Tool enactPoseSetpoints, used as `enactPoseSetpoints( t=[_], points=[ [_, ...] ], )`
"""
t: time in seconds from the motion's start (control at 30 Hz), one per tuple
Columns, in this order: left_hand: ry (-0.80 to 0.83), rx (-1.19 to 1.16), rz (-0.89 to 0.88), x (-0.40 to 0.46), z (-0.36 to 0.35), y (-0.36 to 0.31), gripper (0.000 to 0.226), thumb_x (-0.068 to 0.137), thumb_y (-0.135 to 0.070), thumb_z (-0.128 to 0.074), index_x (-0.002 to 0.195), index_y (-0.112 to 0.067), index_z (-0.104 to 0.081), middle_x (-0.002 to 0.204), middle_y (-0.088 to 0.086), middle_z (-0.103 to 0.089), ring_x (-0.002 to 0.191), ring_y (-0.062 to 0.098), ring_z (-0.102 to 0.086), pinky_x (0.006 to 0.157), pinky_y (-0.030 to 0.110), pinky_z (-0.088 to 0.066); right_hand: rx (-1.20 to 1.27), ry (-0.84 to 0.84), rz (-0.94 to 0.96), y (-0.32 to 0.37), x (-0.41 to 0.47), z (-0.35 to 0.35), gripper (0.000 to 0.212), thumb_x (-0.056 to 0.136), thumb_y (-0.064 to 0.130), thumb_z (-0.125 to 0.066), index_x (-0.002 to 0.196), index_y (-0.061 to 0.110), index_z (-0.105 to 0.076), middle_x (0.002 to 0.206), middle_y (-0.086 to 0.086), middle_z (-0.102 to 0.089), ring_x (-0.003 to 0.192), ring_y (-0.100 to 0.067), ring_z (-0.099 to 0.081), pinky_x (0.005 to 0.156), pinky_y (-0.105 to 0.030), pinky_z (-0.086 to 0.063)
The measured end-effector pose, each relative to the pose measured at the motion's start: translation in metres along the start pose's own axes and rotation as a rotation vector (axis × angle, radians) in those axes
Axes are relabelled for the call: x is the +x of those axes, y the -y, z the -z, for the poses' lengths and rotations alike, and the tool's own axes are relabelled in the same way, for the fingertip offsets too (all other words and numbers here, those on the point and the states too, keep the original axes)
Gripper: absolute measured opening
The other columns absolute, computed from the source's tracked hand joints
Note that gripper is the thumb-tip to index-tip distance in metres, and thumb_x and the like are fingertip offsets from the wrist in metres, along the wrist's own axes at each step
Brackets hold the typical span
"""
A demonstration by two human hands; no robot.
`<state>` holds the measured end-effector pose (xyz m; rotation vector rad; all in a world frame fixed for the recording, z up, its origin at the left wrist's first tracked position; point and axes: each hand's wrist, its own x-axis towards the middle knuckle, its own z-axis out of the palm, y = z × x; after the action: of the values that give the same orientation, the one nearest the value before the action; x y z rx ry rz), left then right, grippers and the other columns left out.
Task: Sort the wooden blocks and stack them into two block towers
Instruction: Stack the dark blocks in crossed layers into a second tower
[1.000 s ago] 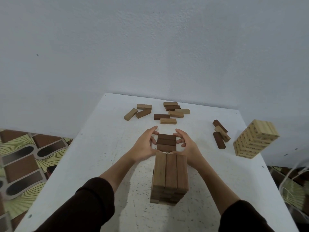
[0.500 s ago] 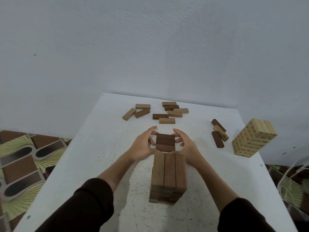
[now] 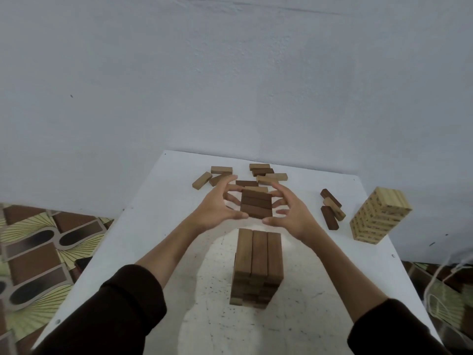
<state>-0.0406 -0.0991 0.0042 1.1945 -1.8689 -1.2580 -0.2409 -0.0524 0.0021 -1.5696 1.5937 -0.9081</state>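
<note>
Three dark wooden blocks (image 3: 256, 207), pressed side by side into a slab, sit between both hands just beyond the brown block tower (image 3: 257, 267) on the white table (image 3: 143, 226). Left hand (image 3: 217, 208) and right hand (image 3: 291, 213) curl their fingers round the slab's ends. Loose blocks (image 3: 256, 175) lie far back; a pale block tower (image 3: 378, 216) stands at right.

A white table (image 3: 143, 226) carries a brown block tower (image 3: 257, 267) nearer than the hands, loose blocks (image 3: 245, 175) beyond them, and a pale tower (image 3: 378, 216) far right.
</note>
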Motion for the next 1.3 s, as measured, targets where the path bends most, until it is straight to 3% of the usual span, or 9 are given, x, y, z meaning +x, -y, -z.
enactPoseSetpoints(
  t=[0.13,0.4,0.5,0.63,0.8,0.93,1.07,1.3],
  points=[
    [-0.036,-0.143,-0.052,-0.018,0.011,-0.029,0.094,0.069,-0.006,-0.082,0.145,-0.021,-0.029,0.129,-0.005,-0.053,0.110,0.013,-0.058,0.091,0.035,-0.054,0.102,-0.040,0.074,0.034,-0.021,0.013,0.079,0.073,0.010,-0.080,0.137,0.028,-0.038,0.120,0.009,-0.051,0.103,-0.007,-0.054,0.087,-0.018,-0.045],
    [-0.054,-0.262,-0.118,-0.075,0.012,-0.058,0.086,0.072,-0.004,-0.078,0.141,-0.026,-0.033,0.124,-0.007,-0.056,0.112,0.004,-0.056,0.093,0.029,-0.051,0.213,-0.025,0.175,0.069,-0.077,0.019,0.073,0.072,0.013,-0.081,0.126,0.041,-0.042,0.124,0.008,-0.054,0.117,-0.008,-0.051,0.106,-0.033,-0.039],
    [-0.019,-0.247,-0.111,-0.092,0.008,-0.056,0.091,0.067,-0.012,-0.083,0.142,-0.025,-0.033,0.124,-0.007,-0.056,0.114,0.005,-0.056,0.099,0.033,-0.048,0.204,-0.007,0.167,0.067,-0.095,0.015,0.081,0.065,0.023,-0.080,0.134,0.038,-0.041,0.127,0.009,-0.052,0.120,-0.007,-0.049,0.109,-0.034,-0.035],
    [0.014,-0.204,-0.101,-0.110,0.004,-0.051,0.098,0.060,-0.028,-0.083,0.143,-0.027,-0.032,0.127,-0.005,-0.054,0.118,0.007,-0.053,0.103,0.036,-0.044,0.175,0.007,0.149,0.062,-0.112,0.008,0.077,0.063,0.027,-0.077,0.128,0.047,-0.041,0.126,0.007,-0.052,0.122,-0.004,-0.047,0.113,-0.035,-0.030],
    [0.041,-0.163,-0.082,-0.119,-0.004,-0.050,0.087,0.072,-0.012,-0.079,0.141,-0.030,-0.029,0.127,-0.005,-0.051,0.123,0.011,-0.048,0.107,0.037,-0.040,0.135,0.018,0.133,0.055,-0.120,0.002,0.077,0.074,0.010,-0.079,0.130,0.043,-0.038,0.121,0.010,-0.051,0.122,-0.005,-0.045,0.117,-0.040,-0.024],
    [0.064,-0.141,-0.081,-0.120,-0.006,-0.050,0.090,0.067,-0.022,-0.080,0.138,-0.035,-0.026,0.125,-0.011,-0.048,0.124,0.011,-0.047,0.108,0.036,-0.039,0.097,0.027,0.153,0.054,-0.122,0.001,0.076,0.077,0.009,-0.076,0.130,0.045,-0.035,0.125,0.010,-0.047,0.124,-0.003,-0.042,0.116,-0.035,-0.022],
    [0.106,-0.131,-0.078,-0.122,-0.008,-0.050,0.095,0.064,-0.032,-0.074,0.140,-0.038,-0.018,0.133,-0.011,-0.043,0.129,0.012,-0.042,0.110,0.039,-0.036,0.068,0.062,0.168,0.053,-0.123,0.003,0.077,0.070,0.029,-0.076,0.128,0.051,-0.032,0.132,0.009,-0.044,0.125,0.001,-0.039,0.109,-0.023,-0.024],
    [0.111,-0.096,-0.086,-0.121,-0.009,-0.051,0.105,0.062,-0.032,-0.076,0.147,-0.031,-0.014,0.142,-0.004,-0.041,0.132,0.015,-0.040,0.112,0.046,-0.033,0.021,0.098,0.173,0.052,-0.121,0.006,0.082,0.066,0.039,-0.074,0.133,0.048,-0.027,0.127,0.026,-0.044,0.118,0.017,-0.037,0.095,-0.007,-0.023]
  ],
)
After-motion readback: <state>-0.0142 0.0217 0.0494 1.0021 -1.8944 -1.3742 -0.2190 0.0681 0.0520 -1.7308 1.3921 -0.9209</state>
